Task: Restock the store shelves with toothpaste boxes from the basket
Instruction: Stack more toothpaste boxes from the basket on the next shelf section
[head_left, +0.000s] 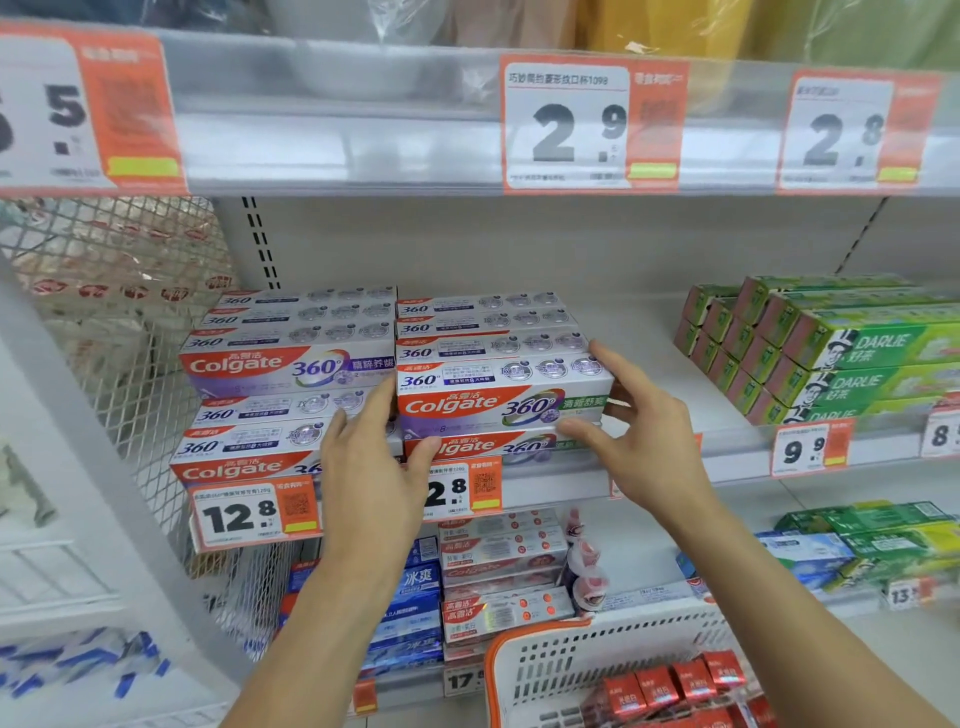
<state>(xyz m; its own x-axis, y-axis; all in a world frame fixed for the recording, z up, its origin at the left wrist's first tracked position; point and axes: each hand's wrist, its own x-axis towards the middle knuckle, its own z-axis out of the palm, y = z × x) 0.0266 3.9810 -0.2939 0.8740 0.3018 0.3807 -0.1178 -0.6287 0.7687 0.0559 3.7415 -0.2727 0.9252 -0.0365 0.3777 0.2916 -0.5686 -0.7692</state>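
The Colgate box (501, 400) sits atop the right stack on the middle shelf (727, 452), front row. The left hand (371, 462) grasps its left end, the right hand (639, 431) its right end. Darlie boxes (852, 358) stand further right; the basket (613, 670) of red boxes (675, 686) sits below.

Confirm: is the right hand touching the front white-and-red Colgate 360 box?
Touching. Head view shows the right hand with fingers along the Colgate 360 box's right end.

Basket (524, 670) cut off by bottom edge; lower-shelf boxes (410, 618) blurred.
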